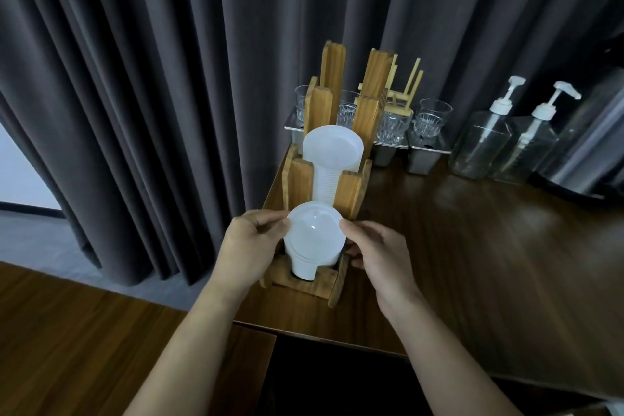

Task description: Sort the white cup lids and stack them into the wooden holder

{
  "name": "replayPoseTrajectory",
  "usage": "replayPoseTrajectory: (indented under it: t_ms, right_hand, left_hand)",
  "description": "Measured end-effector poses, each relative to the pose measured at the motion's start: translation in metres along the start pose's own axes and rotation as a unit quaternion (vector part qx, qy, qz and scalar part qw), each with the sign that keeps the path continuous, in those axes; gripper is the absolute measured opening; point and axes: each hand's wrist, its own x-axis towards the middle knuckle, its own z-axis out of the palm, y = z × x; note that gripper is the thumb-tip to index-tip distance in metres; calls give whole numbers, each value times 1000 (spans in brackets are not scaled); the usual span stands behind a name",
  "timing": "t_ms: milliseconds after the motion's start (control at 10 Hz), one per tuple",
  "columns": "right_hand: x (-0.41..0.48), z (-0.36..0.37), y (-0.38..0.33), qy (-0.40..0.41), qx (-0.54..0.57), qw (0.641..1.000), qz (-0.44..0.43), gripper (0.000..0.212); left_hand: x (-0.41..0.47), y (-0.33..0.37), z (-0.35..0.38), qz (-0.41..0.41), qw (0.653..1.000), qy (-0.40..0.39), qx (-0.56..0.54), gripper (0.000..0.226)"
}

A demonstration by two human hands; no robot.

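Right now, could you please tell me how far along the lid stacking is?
Done: a white stack already fills the wooden holder's middle slot. In hand: left hand and right hand pinch the top lid of the near-slot stack. Left: the tall back slot shows no lids.

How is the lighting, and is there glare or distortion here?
Head view: dim overall; a small glare spot on the white lid pinched between left hand and right hand; wide-angle distortion splays the curtain folds outward; soft sheen on the table.

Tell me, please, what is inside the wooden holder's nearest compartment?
A stack of white lids, held by the left hand and right hand; the wooden holder hides its base.
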Motion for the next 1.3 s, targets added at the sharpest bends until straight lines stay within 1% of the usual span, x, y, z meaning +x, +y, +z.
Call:
replayPoseTrajectory:
  t_ms: [100,300,500,600,700,800,900,1000,1100,1200,1300]
  right_hand:
    - [2,0,2,3,0,1000,-6,14]
    - [7,4,3,22,8,1000,-3,24]
    - [10,4,5,18,10,1000,-1,24]
    - [11,4,7,13,2,1000,-15,18]
    - [10,4,9,11,-4,1000,-26,16]
    - [9,2,10,12,-22,999,-45,17]
    - [9,1,10,31,-56,995,-81,16]
    - [7,-1,9,42,-77,990,-110,21]
    - [3,-7,3,44,-101,985,-134,28]
    - [1,-13,-4,40,-113,978,-172,26]
    - [5,-25,-16,40,-100,972,-207,17]
  left_hand:
    - [-1,1,0,-9,1000,-13,-16,19]
    - [4,1,4,6,999,22,24,19]
    - [5,1,6,9,999,31,31,17]
    - [5,-2,6,9,999,29,40,18]
    - [4,-2,6,11,999,26,39,19]
    - [2,-2,6,29,998,30,53,20]
    - [0,-3,7,45,995,41,81,15]
    - [-3,-2,7,55,991,49,107,14]
    - [-10,3,7,87,985,73,131,15]
    - [-16,14,9,112,981,99,123,12]
    - [-26,35,17,157,974,118,113,10]
